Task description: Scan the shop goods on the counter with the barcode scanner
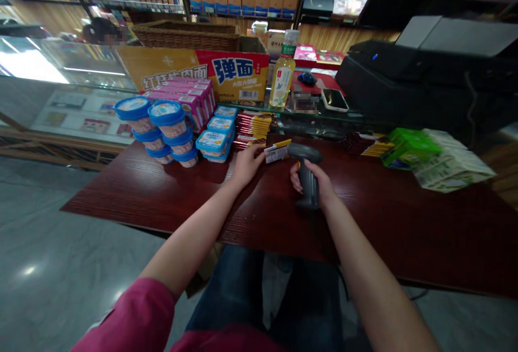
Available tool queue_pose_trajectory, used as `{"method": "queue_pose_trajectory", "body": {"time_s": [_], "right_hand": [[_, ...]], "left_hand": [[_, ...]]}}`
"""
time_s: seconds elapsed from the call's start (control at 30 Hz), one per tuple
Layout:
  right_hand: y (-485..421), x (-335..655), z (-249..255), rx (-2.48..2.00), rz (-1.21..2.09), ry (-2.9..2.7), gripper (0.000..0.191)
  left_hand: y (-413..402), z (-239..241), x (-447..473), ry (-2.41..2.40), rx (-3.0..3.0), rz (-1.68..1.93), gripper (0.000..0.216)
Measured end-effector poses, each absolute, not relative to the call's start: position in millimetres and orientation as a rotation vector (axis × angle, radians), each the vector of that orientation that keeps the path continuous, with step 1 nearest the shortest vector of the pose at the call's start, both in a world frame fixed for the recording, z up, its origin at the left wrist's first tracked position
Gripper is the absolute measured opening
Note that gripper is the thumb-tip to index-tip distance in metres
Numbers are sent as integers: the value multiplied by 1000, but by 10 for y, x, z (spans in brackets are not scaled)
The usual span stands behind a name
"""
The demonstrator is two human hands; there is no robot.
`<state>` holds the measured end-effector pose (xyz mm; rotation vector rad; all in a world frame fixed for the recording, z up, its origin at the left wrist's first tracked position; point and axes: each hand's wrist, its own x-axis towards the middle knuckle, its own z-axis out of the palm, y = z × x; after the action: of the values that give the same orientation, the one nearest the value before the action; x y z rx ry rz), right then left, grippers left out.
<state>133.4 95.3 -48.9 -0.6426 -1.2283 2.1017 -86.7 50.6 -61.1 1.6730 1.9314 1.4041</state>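
Note:
My left hand [248, 166] is closed on one end of a flat yellow-and-dark packet [277, 149], held just above the dark wooden counter. In my right hand [314, 180] is a black barcode scanner [309, 182], gripped by its handle, its head close to the packet's right end. Behind my left hand lie stacks of similar red-and-yellow packets [254, 123]. Left of these stand blue-lidded tubs [213, 140] in several piles, and round blue-lidded cups [166, 113] stacked in columns. More such packets [367, 143] lie on the right, beside green boxes [414, 148].
Purple boxes [194, 101] and a large noodle carton [237, 75] stand behind the tubs. A drink bottle [282, 74], a phone [334, 100] and a mouse [307, 78] rest on the glass ledge. At the back right is a bulky black machine [376, 79]. Someone's head [99, 32] shows far left.

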Motion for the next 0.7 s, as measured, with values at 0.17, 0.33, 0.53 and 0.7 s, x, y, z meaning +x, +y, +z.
{"method": "queue_pose_trajectory", "body": {"time_s": [0.17, 0.33, 0.53, 0.7], "right_hand": [[978, 1429, -455, -501, 2081, -1116, 36], [946, 1450, -429, -507, 2079, -1037, 32], [941, 1438, -431, -518, 2076, -1025, 33], [944, 1441, -435, -540, 2072, -1048, 30]], "left_hand": [[277, -473, -936, 2010, 2089, 1357, 25], [249, -352, -1000, 2294, 2084, 1347, 28], [318, -318, -978, 2626, 1966, 763, 32], [361, -408, -900, 2649, 1985, 659, 49]]}}
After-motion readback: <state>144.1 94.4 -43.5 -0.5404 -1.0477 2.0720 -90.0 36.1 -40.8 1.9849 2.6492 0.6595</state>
